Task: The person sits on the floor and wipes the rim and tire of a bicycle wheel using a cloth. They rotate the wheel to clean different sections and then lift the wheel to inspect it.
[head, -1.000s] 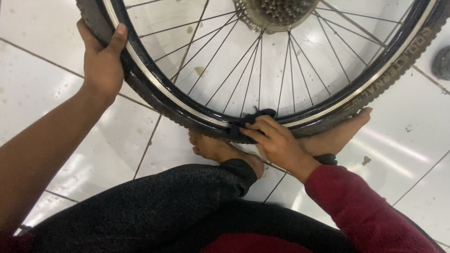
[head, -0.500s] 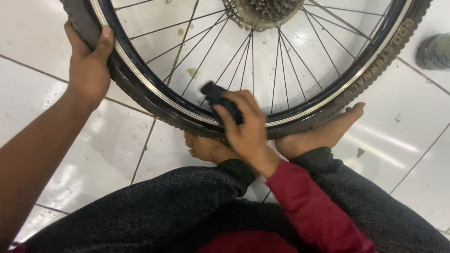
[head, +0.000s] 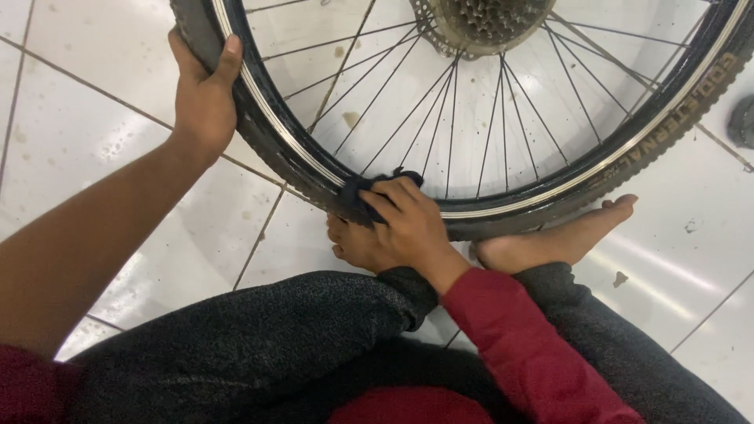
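A bicycle wheel (head: 550, 188) with a black tyre, silver rim, thin spokes and a gear cassette (head: 483, 20) stands upright on the floor between my bare feet. My left hand (head: 203, 98) grips the tyre at its upper left, thumb over the inner edge. Lower down, my right hand (head: 408, 224) presses a dark cloth (head: 357, 192) against the rim and tyre at the bottom left of the wheel. The right arm wears a red sleeve.
White glossy floor tiles (head: 102, 141) with dark grout lines lie under everything. My legs in dark grey trousers (head: 259, 345) are crossed in front, with both bare feet (head: 550, 239) resting against the tyre. A dark object (head: 742, 122) sits at the right edge.
My right hand with the cloth went from the bottom of the rim, up over it, then down to the left along the rim. The left hand keeps its grip on the tyre.
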